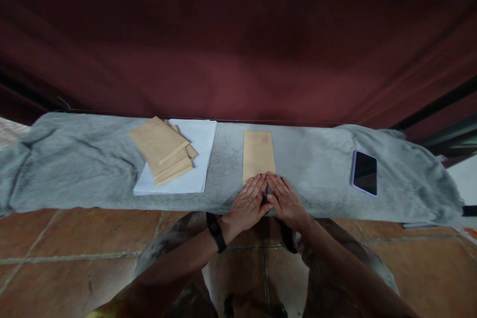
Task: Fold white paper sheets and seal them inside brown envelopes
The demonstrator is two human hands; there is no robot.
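A brown paper envelope (258, 154) lies flat and upright in front of me, with faint red print near its top right corner. My left hand (250, 201) rests flat over its lower edge, fingers stretched out and pointing away from me. Beside it, my right hand (286, 199) lies the same way, its fingertips on the envelope's bottom right part. The two hands touch at the index fingers and nearly at the thumbs. The envelope's near edge is hidden under them.
Several brown envelopes (160, 144) are fanned out on a stack of white paper (203, 141) at the left. A phone (364, 173) with a purple edge lies at the right. Grey cloth (309, 159) covers the narrow bench, and a dark red curtain (231, 79) hangs behind it.
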